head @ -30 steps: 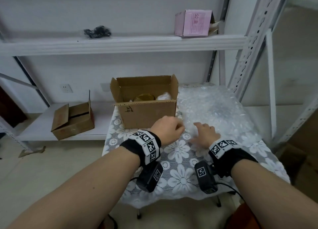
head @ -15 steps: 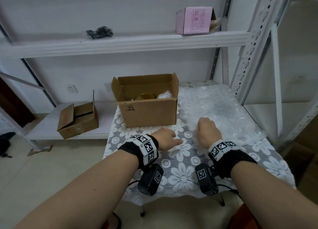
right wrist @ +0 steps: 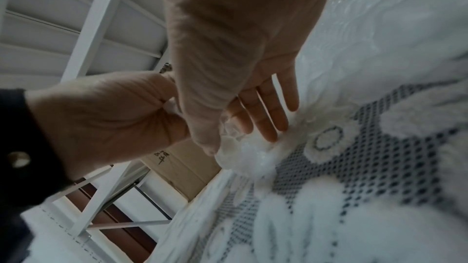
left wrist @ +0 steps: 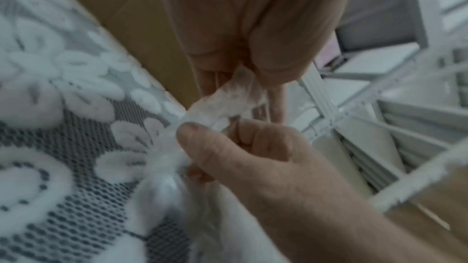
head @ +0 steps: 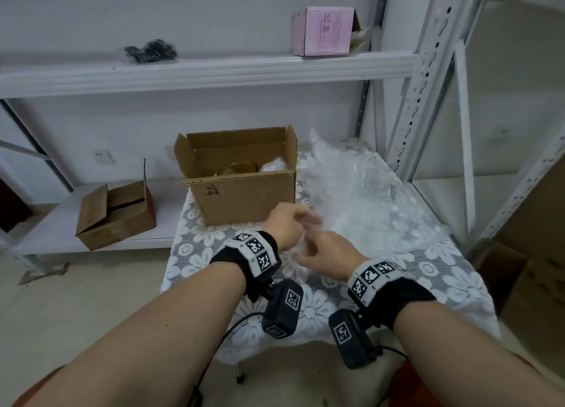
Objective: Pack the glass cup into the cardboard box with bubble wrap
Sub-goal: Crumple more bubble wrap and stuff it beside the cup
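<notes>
Both hands pinch one corner of the clear bubble wrap sheet: left hand, right hand. Peel gently; the gold-rimmed glass cup sits in the open brown cardboard box beyond your left hand.

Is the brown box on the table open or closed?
Open. The cardboard box has its flaps standing up, and things show inside.

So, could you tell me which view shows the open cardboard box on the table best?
The head view: it shows the whole cardboard box, flaps up, with a gold round rim inside it. The left wrist view catches only a blurred brown wall behind the left hand; the right wrist view shows a small marked patch.
</notes>
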`<state>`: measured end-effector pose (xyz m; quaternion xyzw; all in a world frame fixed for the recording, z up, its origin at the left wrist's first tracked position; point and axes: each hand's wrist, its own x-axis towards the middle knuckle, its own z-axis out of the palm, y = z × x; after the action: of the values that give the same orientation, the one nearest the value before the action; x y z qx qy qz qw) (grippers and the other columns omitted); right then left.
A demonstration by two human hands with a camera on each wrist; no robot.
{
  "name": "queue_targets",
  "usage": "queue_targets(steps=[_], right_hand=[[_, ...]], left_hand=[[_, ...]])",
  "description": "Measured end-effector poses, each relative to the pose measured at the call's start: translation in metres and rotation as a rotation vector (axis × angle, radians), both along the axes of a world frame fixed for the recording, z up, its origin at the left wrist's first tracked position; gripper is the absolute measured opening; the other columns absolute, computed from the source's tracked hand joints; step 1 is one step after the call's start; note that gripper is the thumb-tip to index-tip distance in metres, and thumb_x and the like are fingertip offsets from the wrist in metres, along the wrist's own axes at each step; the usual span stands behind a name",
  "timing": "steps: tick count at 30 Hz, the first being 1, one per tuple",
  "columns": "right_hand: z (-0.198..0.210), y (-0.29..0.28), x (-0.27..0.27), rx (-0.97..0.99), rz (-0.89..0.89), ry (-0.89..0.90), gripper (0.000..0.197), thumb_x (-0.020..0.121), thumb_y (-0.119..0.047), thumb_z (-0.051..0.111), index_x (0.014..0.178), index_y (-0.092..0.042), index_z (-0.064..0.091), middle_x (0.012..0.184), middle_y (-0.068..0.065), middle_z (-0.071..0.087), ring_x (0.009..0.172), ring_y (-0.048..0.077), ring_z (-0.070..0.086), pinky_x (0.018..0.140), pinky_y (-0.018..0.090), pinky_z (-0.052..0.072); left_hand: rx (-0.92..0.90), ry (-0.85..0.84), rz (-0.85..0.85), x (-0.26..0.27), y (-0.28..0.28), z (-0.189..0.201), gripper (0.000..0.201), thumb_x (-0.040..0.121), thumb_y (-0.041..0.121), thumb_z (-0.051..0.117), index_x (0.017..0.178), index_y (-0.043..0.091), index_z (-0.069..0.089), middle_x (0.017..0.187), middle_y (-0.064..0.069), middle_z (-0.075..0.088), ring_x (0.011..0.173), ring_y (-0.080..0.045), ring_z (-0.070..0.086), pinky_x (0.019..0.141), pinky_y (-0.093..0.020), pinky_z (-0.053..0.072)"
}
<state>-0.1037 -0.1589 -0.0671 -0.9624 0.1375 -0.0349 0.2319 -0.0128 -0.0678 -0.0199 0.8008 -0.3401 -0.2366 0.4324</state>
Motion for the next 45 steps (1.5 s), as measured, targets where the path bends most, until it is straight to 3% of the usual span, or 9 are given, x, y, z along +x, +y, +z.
queue_targets(steps=[7,16,20,24,30,34,37,40,45], right_hand=[[0.002,0.005,0.001,-0.185,-0.049,0.032,0.039,0.081,-0.054,0.057,0.083,-0.016,0.054,0.086,-0.001,0.059,0.077,0.016,0.053,0.075,0.030,0.047],[0.002,0.027,0.009,-0.066,-0.004,0.028,0.069,0.078,-0.039,0.070,0.136,-0.021,0.036,0.132,0.001,0.036,0.116,0.016,0.041,0.092,0.029,0.046],[-0.003,0.046,0.012,-0.082,0.085,0.088,0.081,0.075,-0.045,0.070,0.142,-0.030,0.028,0.139,0.001,0.036,0.122,0.017,0.038,0.099,0.034,0.043],[-0.006,0.057,0.018,-0.117,0.175,0.195,0.086,0.075,-0.057,0.066,0.147,-0.031,0.026,0.149,0.000,0.029,0.134,0.019,0.030,0.110,0.037,0.031],[-0.009,0.063,0.021,-0.125,0.194,0.260,0.088,0.073,-0.063,0.065,0.147,-0.034,0.027,0.156,0.001,0.019,0.142,0.021,0.017,0.116,0.040,0.019],[-0.011,0.063,0.024,-0.067,0.196,0.258,0.086,0.069,-0.061,0.068,0.142,-0.028,0.036,0.149,0.001,0.031,0.136,0.022,0.028,0.114,0.043,0.026],[-0.009,0.062,0.022,-0.023,0.168,0.238,0.080,0.069,-0.053,0.074,0.137,-0.025,0.044,0.145,0.000,0.035,0.132,0.021,0.032,0.113,0.040,0.028],[-0.009,0.057,0.019,-0.021,0.182,0.268,0.088,0.071,-0.049,0.076,0.145,-0.028,0.034,0.154,-0.001,0.023,0.141,0.021,0.022,0.116,0.040,0.020],[0.003,0.056,0.013,-0.068,0.182,0.309,0.080,0.073,-0.039,0.077,0.142,-0.024,0.040,0.148,0.000,0.030,0.137,0.021,0.026,0.113,0.037,0.025]], left_hand=[[-0.089,-0.045,0.174,0.007,0.020,-0.001,0.056,0.074,-0.022,0.041,0.048,0.023,0.064,0.065,0.004,0.065,0.073,-0.010,0.062,0.078,-0.029,0.055],[0.185,0.060,0.456,0.035,0.067,-0.032,0.031,0.089,-0.006,0.046,0.062,0.009,0.051,0.091,-0.019,0.067,0.091,-0.034,0.067,0.084,-0.045,0.055],[0.379,-0.042,0.437,0.042,0.086,-0.040,0.019,0.094,0.006,0.044,0.095,-0.002,0.062,0.104,-0.017,0.067,0.098,-0.030,0.065,0.087,-0.037,0.053],[0.476,-0.166,0.415,0.042,0.102,-0.038,0.009,0.088,0.002,0.049,0.083,0.006,0.056,0.092,-0.010,0.059,0.085,-0.024,0.057,0.072,-0.030,0.047],[0.047,-0.628,0.397,0.022,0.112,-0.018,0.027,0.078,0.013,0.065,0.066,0.021,0.043,0.076,0.005,0.050,0.067,-0.011,0.047,0.059,-0.021,0.032],[0.007,-0.428,0.030,0.005,0.102,-0.010,0.031,0.081,0.024,0.065,0.055,0.022,0.049,0.056,0.007,0.051,0.052,-0.007,0.045,0.054,-0.020,0.039],[0.178,-0.279,-0.087,0.001,0.097,-0.017,0.011,0.086,0.028,0.062,0.090,0.020,0.069,0.092,0.004,0.067,0.084,-0.009,0.061,0.078,-0.027,0.052],[0.371,-0.259,-0.104,0.006,0.100,-0.023,0.043,0.088,0.024,0.061,0.130,0.022,0.052,0.135,-0.002,0.049,0.118,-0.019,0.052,0.093,-0.028,0.045],[0.597,-0.203,-0.240,0.018,0.106,-0.021,0.073,0.078,0.036,0.075,0.141,0.026,0.041,0.150,0.002,0.031,0.135,-0.019,0.034,0.111,-0.037,0.031]])
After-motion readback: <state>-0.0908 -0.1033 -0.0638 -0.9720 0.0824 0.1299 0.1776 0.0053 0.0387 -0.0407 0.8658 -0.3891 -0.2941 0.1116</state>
